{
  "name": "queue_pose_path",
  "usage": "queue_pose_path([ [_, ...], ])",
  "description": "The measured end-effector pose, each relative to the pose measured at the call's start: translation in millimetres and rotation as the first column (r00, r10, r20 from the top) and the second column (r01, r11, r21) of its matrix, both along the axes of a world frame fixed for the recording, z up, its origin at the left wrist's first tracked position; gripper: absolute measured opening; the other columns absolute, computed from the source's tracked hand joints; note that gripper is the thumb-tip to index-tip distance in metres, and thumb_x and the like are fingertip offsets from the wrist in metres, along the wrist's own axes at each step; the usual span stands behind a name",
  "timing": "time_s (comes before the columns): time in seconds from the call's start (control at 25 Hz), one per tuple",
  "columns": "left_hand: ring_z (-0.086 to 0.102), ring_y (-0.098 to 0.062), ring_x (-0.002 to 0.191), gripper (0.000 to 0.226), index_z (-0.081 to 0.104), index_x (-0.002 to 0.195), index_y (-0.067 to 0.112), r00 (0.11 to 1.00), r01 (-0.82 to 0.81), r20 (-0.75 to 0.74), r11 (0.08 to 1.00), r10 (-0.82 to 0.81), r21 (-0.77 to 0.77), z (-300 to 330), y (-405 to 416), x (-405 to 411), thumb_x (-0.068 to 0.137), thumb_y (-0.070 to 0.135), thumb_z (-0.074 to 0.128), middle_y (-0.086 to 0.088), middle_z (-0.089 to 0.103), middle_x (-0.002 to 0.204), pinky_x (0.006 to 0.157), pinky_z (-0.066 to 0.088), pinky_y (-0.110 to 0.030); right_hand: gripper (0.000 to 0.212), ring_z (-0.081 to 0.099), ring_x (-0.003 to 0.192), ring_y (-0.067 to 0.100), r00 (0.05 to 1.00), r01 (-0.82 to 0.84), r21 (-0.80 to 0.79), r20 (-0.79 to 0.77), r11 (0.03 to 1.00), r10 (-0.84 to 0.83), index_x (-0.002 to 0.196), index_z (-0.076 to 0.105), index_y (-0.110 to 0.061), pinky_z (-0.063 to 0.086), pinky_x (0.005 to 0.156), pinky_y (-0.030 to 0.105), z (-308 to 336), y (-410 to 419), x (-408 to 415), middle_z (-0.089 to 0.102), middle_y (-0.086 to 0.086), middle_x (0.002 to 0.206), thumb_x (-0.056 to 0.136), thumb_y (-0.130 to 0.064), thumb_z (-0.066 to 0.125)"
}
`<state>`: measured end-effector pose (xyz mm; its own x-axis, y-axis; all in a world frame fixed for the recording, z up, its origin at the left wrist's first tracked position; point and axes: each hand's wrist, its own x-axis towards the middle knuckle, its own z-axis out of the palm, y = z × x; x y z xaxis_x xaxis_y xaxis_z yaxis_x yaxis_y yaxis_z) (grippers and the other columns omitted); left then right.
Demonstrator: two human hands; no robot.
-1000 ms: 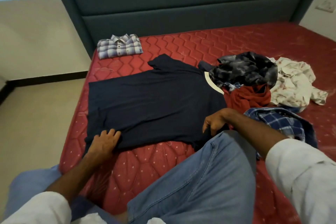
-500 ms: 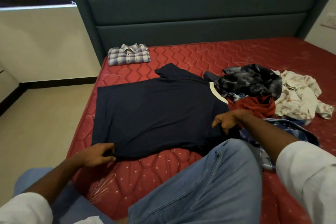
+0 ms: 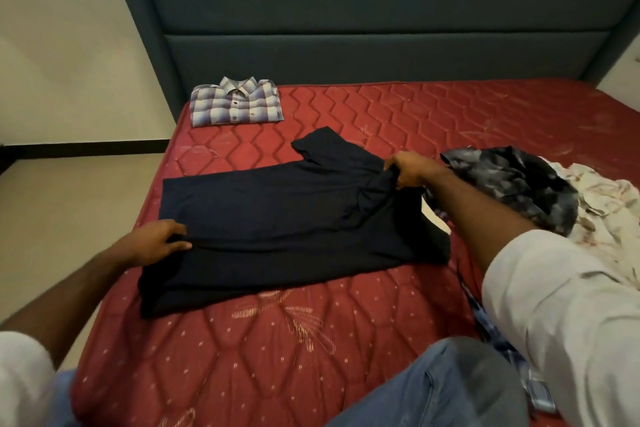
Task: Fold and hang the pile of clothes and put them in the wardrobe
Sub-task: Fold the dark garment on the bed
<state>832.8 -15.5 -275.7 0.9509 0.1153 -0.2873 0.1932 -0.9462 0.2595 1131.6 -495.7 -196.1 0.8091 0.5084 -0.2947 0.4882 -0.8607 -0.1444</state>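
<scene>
Navy T-shirt (image 3: 277, 218) lies spread across the middle of the red mattress (image 3: 311, 340), its near edge doubled over. Left hand (image 3: 157, 241) pinches the fabric at the shirt's left end; right hand (image 3: 408, 170) bunches a fold in curled fingers at the right. Folded plaid shirt (image 3: 237, 102) sits far left by the headboard (image 3: 346, 28). A grey mottled garment (image 3: 512, 184) and a white one (image 3: 602, 218) are heaped on the right.

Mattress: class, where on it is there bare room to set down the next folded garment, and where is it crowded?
Free: the mattress strip along the headboard, right of the folded plaid shirt; also the near patch between the navy T-shirt and the person's knee. Crowded: the right side, where unfolded clothes are heaped.
</scene>
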Motion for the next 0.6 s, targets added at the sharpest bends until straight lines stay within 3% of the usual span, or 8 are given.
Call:
queue_pose_path([
  [0.08,0.064,-0.03,0.097,0.016,0.061,0.087,0.017,0.998,-0.061,0.023,0.993,0.058,0.102,-10.1,-2.3,14.2,0.094,0.029,0.067,-0.002,0.057,0.09,0.081,0.045,-0.035,0.053,0.058,0.117,0.034,0.982,0.084,0.095,0.161,0.992,-0.098,0.124,0.055,-0.015,0.05,0.093,0.042,-23.5,3.0,2.7,0.058,0.011,0.124,0.076,-0.01,0.075],
  [0.16,0.062,-0.034,0.099,0.018,0.057,0.091,0.016,0.98,-0.145,0.169,0.963,0.108,0.229,-28.1,-17.5,22.2,0.093,0.031,0.066,-0.006,0.057,0.097,0.08,0.045,-0.044,0.063,0.052,0.124,0.041,0.958,0.193,0.122,0.194,0.974,-0.214,0.133,0.047,-0.01,0.047,0.099,0.051,-53.8,-11.0,-4.7,0.05,0.017,0.135,0.082,-0.032,0.077],
  [0.24,0.06,-0.034,0.095,0.018,0.054,0.092,0.02,0.945,-0.138,0.324,0.95,0.041,0.281,-38.7,-48.1,33.3,0.09,0.032,0.067,-0.005,0.055,0.099,0.073,0.043,-0.049,0.075,0.058,0.12,0.04,0.944,0.32,0.122,0.045,0.94,-0.327,0.127,0.052,-0.009,0.05,0.097,0.05,-77.1,-37.6,-22.0,0.057,0.017,0.13,0.078,-0.061,0.074],
  [0.32,0.061,-0.032,0.091,0.017,0.055,0.095,0.023,0.908,0.045,0.394,0.968,-0.142,0.246,-48.2,-94.5,53.6,0.088,0.037,0.061,-0.002,0.055,0.098,0.069,0.044,-0.047,0.086,0.064,0.108,0.035,0.909,0.415,0.121,-0.1,0.902,-0.405,0.11,0.059,-0.011,0.053,0.091,0.045,-94.8,-66.9,-39.8,0.064,0.014,0.114,0.064,-0.083,0.069],
  [0.4,0.062,-0.028,0.095,0.032,0.057,0.106,0.025,0.89,0.2,0.37,0.957,-0.267,0.209,-61.0,-151.6,77.5,0.087,0.049,0.045,0.001,0.058,0.107,0.072,0.046,-0.044,0.09,0.058,0.114,0.031,0.912,0.405,0.098,-0.109,0.909,-0.395,0.118,0.06,-0.014,0.049,0.099,0.043,-109.6,-92.1,-58.0,0.059,0.013,0.12,0.059,-0.081,0.075],
  [0.48,0.059,-0.025,0.104,0.044,0.056,0.121,0.027,0.918,0.168,0.34,0.977,-0.204,0.132,-72.1,-201.8,100.4,0.092,0.057,0.04,0.003,0.058,0.118,0.08,0.045,-0.045,0.089,0.051,0.12,0.029,0.918,0.395,0.162,-0.12,0.904,-0.379,0.13,0.055,-0.012,0.044,0.106,0.039,-121.3,-106.1,-69.6,0.05,0.014,0.128,0.064,-0.063,0.086],
  [0.52,0.057,-0.024,0.106,0.043,0.056,0.122,0.028,0.937,0.109,0.327,0.992,-0.123,0.061,-73.1,-218.4,113.9,0.095,0.059,0.043,0.005,0.058,0.118,0.084,0.044,-0.047,0.079,0.053,0.113,0.026,0.902,0.429,0.216,-0.158,0.877,-0.402,0.126,0.056,-0.01,0.046,0.099,0.034,-124.2,-110.7,-70.2,0.052,0.013,0.123,0.067,-0.05,0.09],
  [0.6,0.058,-0.018,0.1,0.033,0.058,0.107,0.031,0.971,0.008,0.24,0.993,0.021,-0.118,-71.5,-228.7,138.4,0.095,0.06,0.053,0.01,0.06,0.104,0.088,0.043,-0.045,0.039,0.058,0.085,0.017,0.868,0.487,0.287,-0.264,0.825,-0.421,0.098,0.061,-0.015,0.046,0.075,0.028,-123.8,-112.6,-64.7,0.061,0.002,0.093,0.075,-0.029,0.09],
])
